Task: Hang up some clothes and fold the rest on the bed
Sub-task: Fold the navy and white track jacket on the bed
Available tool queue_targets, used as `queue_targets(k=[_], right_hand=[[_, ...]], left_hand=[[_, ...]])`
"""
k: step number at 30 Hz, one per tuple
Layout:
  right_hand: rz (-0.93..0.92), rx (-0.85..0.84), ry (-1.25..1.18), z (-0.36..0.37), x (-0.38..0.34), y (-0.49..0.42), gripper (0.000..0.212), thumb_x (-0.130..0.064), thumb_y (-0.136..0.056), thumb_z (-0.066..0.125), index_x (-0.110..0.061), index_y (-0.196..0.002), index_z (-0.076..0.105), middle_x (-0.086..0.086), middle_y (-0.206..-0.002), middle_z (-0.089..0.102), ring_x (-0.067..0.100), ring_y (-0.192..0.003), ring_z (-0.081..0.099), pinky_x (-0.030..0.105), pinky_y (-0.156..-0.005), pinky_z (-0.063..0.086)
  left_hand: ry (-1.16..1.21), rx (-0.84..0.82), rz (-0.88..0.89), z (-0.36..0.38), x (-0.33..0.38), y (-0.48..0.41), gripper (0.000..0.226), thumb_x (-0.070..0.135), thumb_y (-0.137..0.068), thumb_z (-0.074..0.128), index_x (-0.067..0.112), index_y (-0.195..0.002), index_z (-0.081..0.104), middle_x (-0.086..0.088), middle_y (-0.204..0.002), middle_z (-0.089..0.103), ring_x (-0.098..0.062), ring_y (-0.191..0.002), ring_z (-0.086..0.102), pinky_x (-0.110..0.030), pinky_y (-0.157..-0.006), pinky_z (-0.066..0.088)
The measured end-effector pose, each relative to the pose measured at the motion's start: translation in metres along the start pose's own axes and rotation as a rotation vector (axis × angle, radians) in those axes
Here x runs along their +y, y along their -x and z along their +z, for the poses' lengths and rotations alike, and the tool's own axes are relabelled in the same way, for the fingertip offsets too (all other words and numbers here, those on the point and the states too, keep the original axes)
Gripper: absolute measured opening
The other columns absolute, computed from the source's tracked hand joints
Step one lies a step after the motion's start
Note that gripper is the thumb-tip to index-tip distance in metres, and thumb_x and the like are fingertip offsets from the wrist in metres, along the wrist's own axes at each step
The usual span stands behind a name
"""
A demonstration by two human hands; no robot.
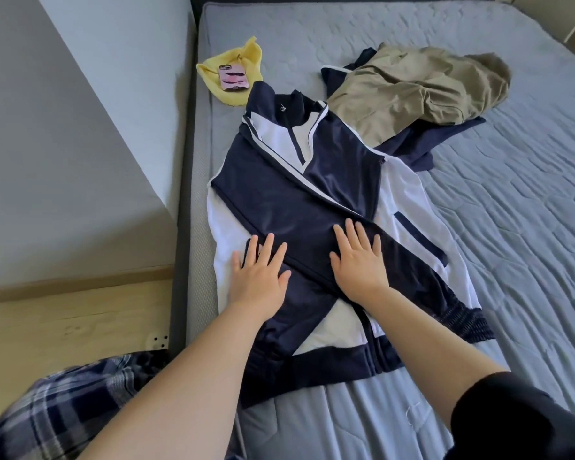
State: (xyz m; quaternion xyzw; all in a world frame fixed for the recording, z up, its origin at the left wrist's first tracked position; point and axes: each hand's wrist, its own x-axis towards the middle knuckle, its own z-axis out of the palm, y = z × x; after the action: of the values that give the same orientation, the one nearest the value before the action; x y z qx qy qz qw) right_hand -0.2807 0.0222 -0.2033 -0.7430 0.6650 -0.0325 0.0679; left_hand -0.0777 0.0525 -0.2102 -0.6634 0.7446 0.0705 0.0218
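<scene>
Both my arms reach forward, my left hand (259, 273) and right hand (359, 260) flat, fingers spread, pressing the navy-and-white jacket (299, 207), apparently sleeves crossed, on the bed (512, 227).

A khaki garment (412, 91) hides most of the navy garment (422, 142) beneath.

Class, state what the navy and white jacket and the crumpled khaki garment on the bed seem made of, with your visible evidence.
Navy and white zip jacket: probably smooth synthetic knit, judging by its soft sheen. Crumpled khaki garment: likely matte woven cotton; dull, with soft creases.
</scene>
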Motion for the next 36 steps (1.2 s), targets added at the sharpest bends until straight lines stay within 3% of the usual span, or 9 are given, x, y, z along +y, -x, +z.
queue_targets(k=[7, 10, 13, 17, 20, 24, 28, 32, 36], right_hand=[[0.132, 0.036, -0.047, 0.024, -0.004, -0.011, 0.057, -0.039, -0.098, 0.027, -0.022, -0.152, 0.016, -0.002, -0.159, 0.015, 0.016, -0.147, 0.007, 0.049, -0.117, 0.005], [0.138, 0.085, -0.018, 0.018, -0.010, -0.016, 0.055, -0.036, -0.096, 0.034, -0.015, -0.147, 0.030, 0.004, -0.153, 0.030, 0.022, -0.142, 0.022, 0.050, -0.114, 0.014], [0.069, 0.226, -0.013, 0.004, -0.020, -0.026, 0.042, -0.027, -0.092, 0.045, -0.005, -0.128, 0.051, 0.014, -0.134, 0.049, 0.033, -0.124, 0.042, 0.048, -0.107, 0.027], [-0.076, 0.344, -0.046, -0.006, -0.033, -0.044, 0.034, -0.014, -0.088, 0.054, -0.001, -0.120, 0.057, 0.019, -0.129, 0.052, 0.037, -0.122, 0.046, 0.048, -0.107, 0.031], [-0.104, 0.236, 0.026, -0.008, -0.035, -0.066, 0.044, -0.021, -0.094, 0.047, -0.005, -0.136, 0.046, 0.017, -0.147, 0.037, 0.033, -0.139, 0.028, 0.048, -0.114, 0.019], [-0.037, 0.137, 0.074, -0.005, -0.027, -0.104, 0.056, -0.031, -0.099, 0.035, -0.011, -0.150, 0.020, 0.013, -0.158, 0.013, 0.028, -0.146, 0.008, 0.048, -0.117, 0.008], [0.067, 0.179, -0.031, -0.014, -0.025, -0.154, 0.055, -0.029, -0.097, 0.045, -0.006, -0.143, 0.028, 0.015, -0.158, 0.010, 0.030, -0.145, 0.010, 0.049, -0.116, 0.011], [0.102, 0.176, -0.012, -0.017, -0.016, -0.210, 0.063, -0.033, -0.097, 0.047, -0.006, -0.147, 0.020, 0.015, -0.159, 0.003, 0.030, -0.146, 0.005, 0.048, -0.117, 0.009], [0.212, 0.158, -0.104, -0.011, 0.002, -0.255, 0.074, -0.040, -0.095, 0.047, -0.009, -0.151, 0.009, 0.014, -0.159, -0.001, 0.028, -0.147, -0.001, 0.049, -0.118, 0.004]], left_hand=[[0.026, 0.016, -0.019, 0.008, -0.005, 0.001, 0.060, 0.051, -0.098, 0.017, 0.032, -0.151, -0.002, 0.004, -0.160, -0.007, -0.021, -0.146, -0.009, -0.049, -0.116, 0.008], [-0.028, 0.068, -0.007, 0.004, -0.007, 0.000, 0.060, 0.051, -0.097, 0.017, 0.031, -0.152, 0.003, 0.003, -0.161, -0.001, -0.023, -0.146, -0.006, -0.052, -0.114, 0.008], [-0.058, 0.099, 0.013, -0.007, -0.008, -0.007, 0.058, 0.049, -0.097, 0.018, 0.030, -0.151, 0.012, 0.000, -0.161, 0.003, -0.026, -0.146, -0.008, -0.055, -0.114, 0.002], [-0.042, 0.143, 0.000, -0.023, -0.010, -0.023, 0.057, 0.046, -0.098, 0.016, 0.026, -0.151, 0.018, -0.002, -0.160, 0.007, -0.027, -0.146, -0.008, -0.054, -0.115, 0.001], [-0.015, 0.114, -0.029, -0.029, -0.017, -0.040, 0.059, 0.045, -0.096, 0.008, 0.026, -0.150, 0.020, 0.001, -0.160, 0.011, -0.025, -0.147, -0.009, -0.052, -0.116, 0.001], [0.017, 0.076, -0.082, -0.037, -0.031, -0.068, 0.050, 0.042, -0.100, 0.018, 0.027, -0.144, 0.037, 0.002, -0.159, 0.016, -0.025, -0.147, -0.007, -0.054, -0.115, 0.002], [0.017, 0.140, -0.072, -0.053, -0.039, -0.108, 0.044, 0.034, -0.100, 0.027, 0.017, -0.119, 0.063, -0.002, -0.156, 0.026, -0.025, -0.147, 0.002, -0.053, -0.114, 0.005], [0.086, 0.091, -0.103, -0.064, -0.044, -0.160, 0.042, 0.030, -0.100, 0.032, 0.009, -0.123, 0.060, -0.006, -0.156, 0.024, -0.025, -0.146, 0.009, -0.049, -0.116, 0.009], [0.279, 0.147, -0.258, -0.066, -0.055, -0.211, 0.035, 0.027, -0.099, 0.036, 0.009, -0.121, 0.056, -0.008, -0.157, 0.017, -0.024, -0.146, 0.007, -0.045, -0.118, 0.010]])
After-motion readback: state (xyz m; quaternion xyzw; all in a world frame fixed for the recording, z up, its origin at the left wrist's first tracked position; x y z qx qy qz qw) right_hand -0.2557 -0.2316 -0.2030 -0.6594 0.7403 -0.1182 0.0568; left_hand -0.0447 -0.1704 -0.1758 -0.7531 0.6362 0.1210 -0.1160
